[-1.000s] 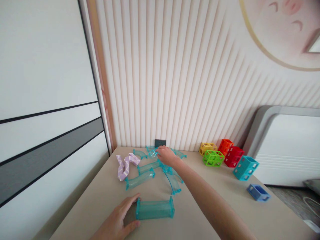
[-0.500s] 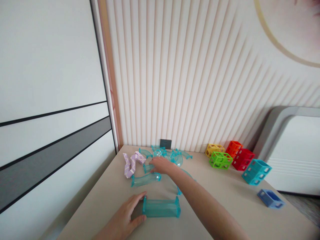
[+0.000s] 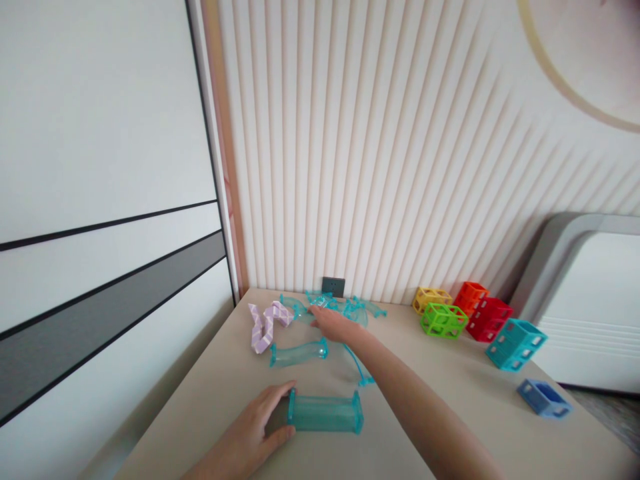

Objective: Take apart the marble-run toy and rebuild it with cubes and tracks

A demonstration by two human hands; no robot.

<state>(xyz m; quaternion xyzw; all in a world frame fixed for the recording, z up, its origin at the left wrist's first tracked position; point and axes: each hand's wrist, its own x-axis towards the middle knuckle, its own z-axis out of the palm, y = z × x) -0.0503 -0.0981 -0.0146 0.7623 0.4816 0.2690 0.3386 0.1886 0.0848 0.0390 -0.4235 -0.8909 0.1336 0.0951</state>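
A clear teal tube (image 3: 325, 414) with flanged ends lies crosswise near the front of the table. My left hand (image 3: 260, 423) has its thumb and fingers on the tube's left end. Farther back, my right hand (image 3: 333, 323) reaches over the table, its thumb and forefinger apart, beside a small teal piece (image 3: 301, 313) at the fingertips. Behind it spreads a pile of teal track pieces (image 3: 320, 300). Between my hands rests a wavy teal tube (image 3: 299, 354). A curved teal piece (image 3: 356, 363) sits partly behind my right forearm.
A lilac patterned folded snake toy (image 3: 263, 333) lies at the left. On the right stand a yellow frame block (image 3: 431, 299), a green one (image 3: 444, 321), an orange one (image 3: 470, 298), a red one (image 3: 489, 319), a teal one (image 3: 516, 345) and a blue one (image 3: 544, 398). A ribbed wall (image 3: 320, 147) borders the back.
My right hand has moved slightly farther back, and the small teal piece by its fingers has shifted toward the pile. The wavy tube has shifted slightly right. My left hand stays at the front tube.
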